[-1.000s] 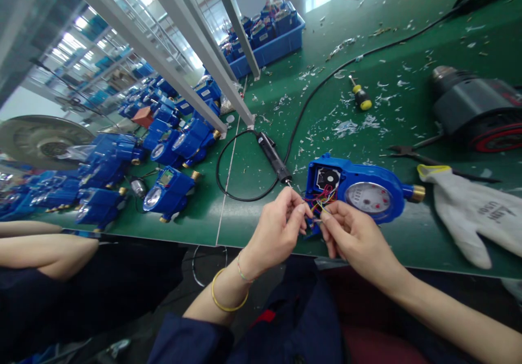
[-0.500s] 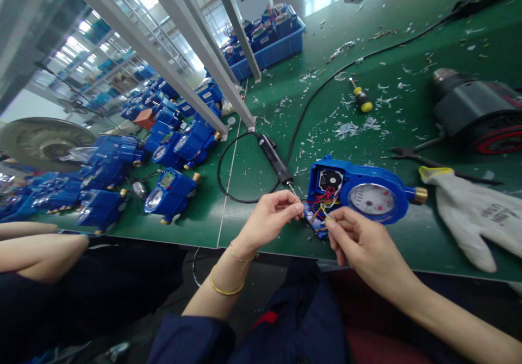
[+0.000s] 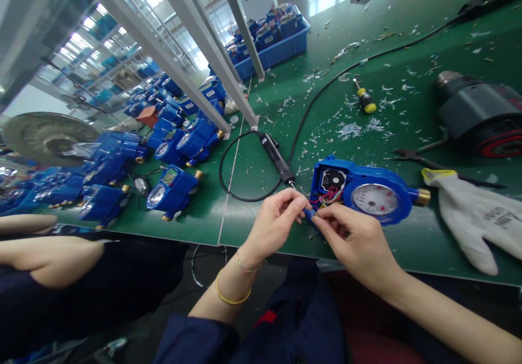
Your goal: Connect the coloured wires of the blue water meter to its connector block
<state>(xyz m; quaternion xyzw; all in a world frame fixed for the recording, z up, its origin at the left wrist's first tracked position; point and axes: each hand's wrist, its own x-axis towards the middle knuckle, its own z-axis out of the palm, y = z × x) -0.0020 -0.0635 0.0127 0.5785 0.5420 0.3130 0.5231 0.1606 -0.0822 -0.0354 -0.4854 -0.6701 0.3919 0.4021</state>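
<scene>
A blue water meter (image 3: 359, 171) lies on the green bench with its square compartment open. Red, yellow and white wires (image 3: 332, 195) come out of the compartment toward my fingers. My left hand (image 3: 279, 220) pinches a small blue board-like part (image 3: 310, 213) just in front of the meter. Closed at the other side of this part is my right hand (image 3: 353, 233), its fingertips against the part's edge. Whatever thin piece the right fingers hold is hidden behind them. A black electric screwdriver (image 3: 277, 160) rests just beyond my left hand.
To the right lie a white glove (image 3: 473, 212), pliers (image 3: 411, 155) and a drill (image 3: 477, 114). A small yellow-black screwdriver (image 3: 366, 100) lies farther back, among scraps. Several blue meters (image 3: 173, 190) stand left, near another person's arm (image 3: 53, 252). Behind is a blue bin (image 3: 281, 51).
My hands have come together over the small blue part. The right hand has moved left from where it pinched a yellowish wire; the wire's end is now hidden. The view shifted slightly.
</scene>
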